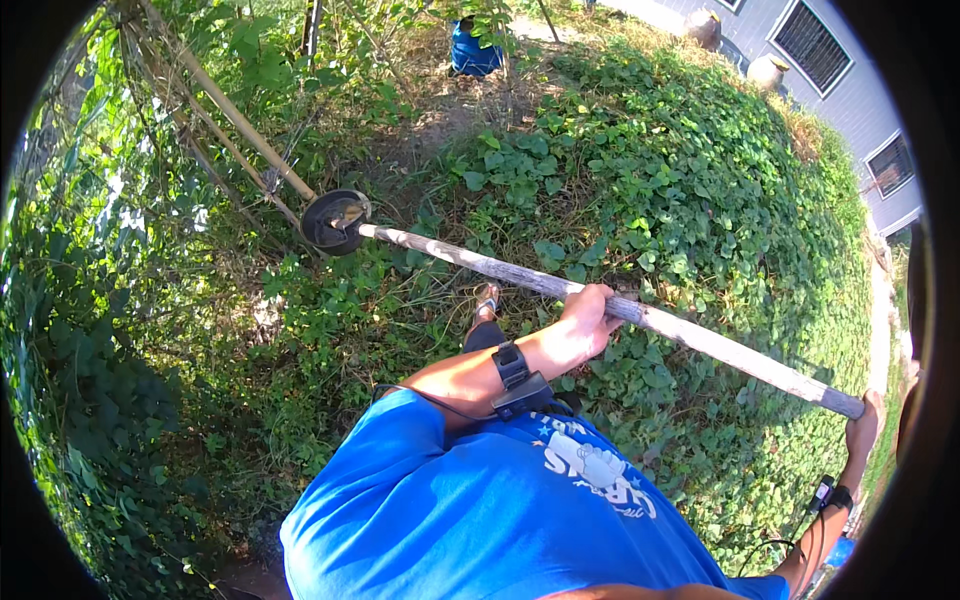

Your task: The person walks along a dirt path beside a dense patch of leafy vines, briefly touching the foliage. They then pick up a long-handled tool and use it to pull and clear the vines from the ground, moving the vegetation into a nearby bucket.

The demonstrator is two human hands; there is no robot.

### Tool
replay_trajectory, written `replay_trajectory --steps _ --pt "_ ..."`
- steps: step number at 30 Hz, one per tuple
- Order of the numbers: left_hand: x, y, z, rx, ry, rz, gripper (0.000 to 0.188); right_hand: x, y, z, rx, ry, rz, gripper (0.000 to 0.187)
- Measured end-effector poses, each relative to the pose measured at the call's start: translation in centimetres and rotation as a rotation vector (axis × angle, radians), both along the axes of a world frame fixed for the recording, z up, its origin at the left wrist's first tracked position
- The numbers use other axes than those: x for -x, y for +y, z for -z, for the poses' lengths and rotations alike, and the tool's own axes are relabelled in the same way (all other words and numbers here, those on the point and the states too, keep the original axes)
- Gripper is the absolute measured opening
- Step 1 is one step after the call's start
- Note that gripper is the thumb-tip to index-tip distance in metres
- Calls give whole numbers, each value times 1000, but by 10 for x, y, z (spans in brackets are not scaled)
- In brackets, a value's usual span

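A long wooden pole (480, 265) runs across in front of me, slanting down from left to right. Fixed at its far left end is a dark round bowl (345, 240), making a long-handled dipper; what the bowl contains is unclear. My left hand (588, 322) is closed round the pole near its middle, with a black strap on the wrist. At the pole's right end, my right hand (865, 425) grips the butt, its arm stretched out to the side. The bowl hangs just beside the bamboo poles at the left.
Bamboo poles (230, 110) with climbing plants lean at the upper left. Low leafy vines (680, 190) cover the ground ahead and to the right. A blue container (475, 50) stands at the back, and a grey building (860, 90) at the upper right. My foot (487, 297) is among the plants.
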State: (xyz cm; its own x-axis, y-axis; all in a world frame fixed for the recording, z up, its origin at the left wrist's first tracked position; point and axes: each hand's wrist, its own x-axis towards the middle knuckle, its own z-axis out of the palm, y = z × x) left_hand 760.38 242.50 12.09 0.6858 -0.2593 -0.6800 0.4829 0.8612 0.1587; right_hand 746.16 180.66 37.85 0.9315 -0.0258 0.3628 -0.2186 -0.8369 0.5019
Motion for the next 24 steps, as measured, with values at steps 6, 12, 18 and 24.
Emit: replay_trajectory --steps 6,12,18,24 --pt "-126 10 70 -107 -30 209 17 19 82 60 -82 186 45 31" --pt "-315 48 141 -241 153 161 24 -86 223 102 -57 317 -123 49" --pt "-518 124 185 -447 75 161 16 -272 345 114 -360 739 83 30" --pt "-723 184 196 -449 -110 -85 8 -444 441 137 -572 591 -9 29"
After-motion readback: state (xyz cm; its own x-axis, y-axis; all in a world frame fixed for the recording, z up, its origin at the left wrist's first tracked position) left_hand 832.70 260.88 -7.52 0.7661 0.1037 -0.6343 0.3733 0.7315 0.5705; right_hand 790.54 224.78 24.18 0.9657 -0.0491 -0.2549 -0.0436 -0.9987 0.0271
